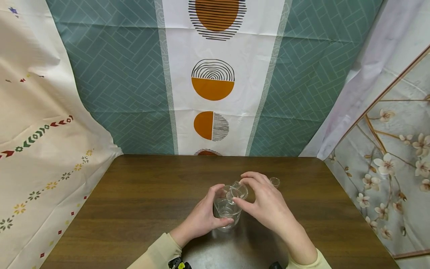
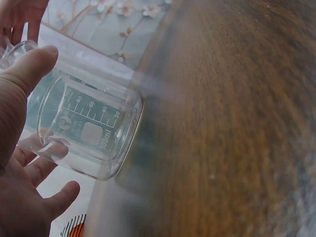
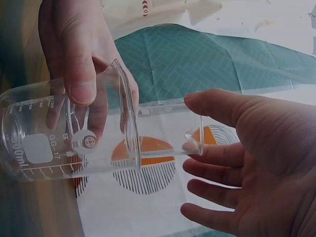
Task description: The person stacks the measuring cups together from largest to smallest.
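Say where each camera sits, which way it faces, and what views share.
Head: on the head, facing forward and down at the table; left hand, right hand and sleeves show.
Left wrist: at that wrist, facing right and forward, past the big beaker to the flowered cloth; left hand and part of the right hand show.
Right wrist: at that wrist, facing left and forward at the right hand's small beaker and teal cloth; both hands show.
Both wrist views share the big beaker, gripped by the left hand.

Teal-sided cloth behind brown table
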Demonstrator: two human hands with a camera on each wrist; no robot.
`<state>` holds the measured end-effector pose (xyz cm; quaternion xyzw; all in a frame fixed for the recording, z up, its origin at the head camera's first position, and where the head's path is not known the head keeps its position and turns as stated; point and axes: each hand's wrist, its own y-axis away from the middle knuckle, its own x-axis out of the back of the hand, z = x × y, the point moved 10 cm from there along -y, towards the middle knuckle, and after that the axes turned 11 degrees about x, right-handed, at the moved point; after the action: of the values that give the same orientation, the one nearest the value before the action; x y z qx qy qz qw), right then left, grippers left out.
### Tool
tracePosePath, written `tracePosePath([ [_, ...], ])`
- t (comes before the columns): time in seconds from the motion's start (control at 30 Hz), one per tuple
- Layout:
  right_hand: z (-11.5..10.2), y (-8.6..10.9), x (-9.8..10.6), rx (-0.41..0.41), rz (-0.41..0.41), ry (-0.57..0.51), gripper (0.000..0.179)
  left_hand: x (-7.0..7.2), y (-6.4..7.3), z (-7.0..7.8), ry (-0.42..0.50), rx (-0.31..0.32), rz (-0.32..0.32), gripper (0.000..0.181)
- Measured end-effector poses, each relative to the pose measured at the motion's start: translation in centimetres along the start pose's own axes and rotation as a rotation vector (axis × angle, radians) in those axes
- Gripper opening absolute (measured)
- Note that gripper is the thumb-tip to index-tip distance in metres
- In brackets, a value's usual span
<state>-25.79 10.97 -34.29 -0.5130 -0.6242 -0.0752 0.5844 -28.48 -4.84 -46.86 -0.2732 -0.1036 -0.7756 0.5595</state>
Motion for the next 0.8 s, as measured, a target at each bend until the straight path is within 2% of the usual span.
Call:
tracePosePath([
  [0.23,-0.5,0.1,-0.5,0.032,-0.04,-0.004,0.044,0.0,0.0,-0.1,-0.005,0.003,0.001,0.105],
  [0.8,-0.3,0.2,-1.7,0.019,-0.123,-0.002,0.047,0.0,0.0,-0.1,-0.001,0.006,-0.006,0.105],
])
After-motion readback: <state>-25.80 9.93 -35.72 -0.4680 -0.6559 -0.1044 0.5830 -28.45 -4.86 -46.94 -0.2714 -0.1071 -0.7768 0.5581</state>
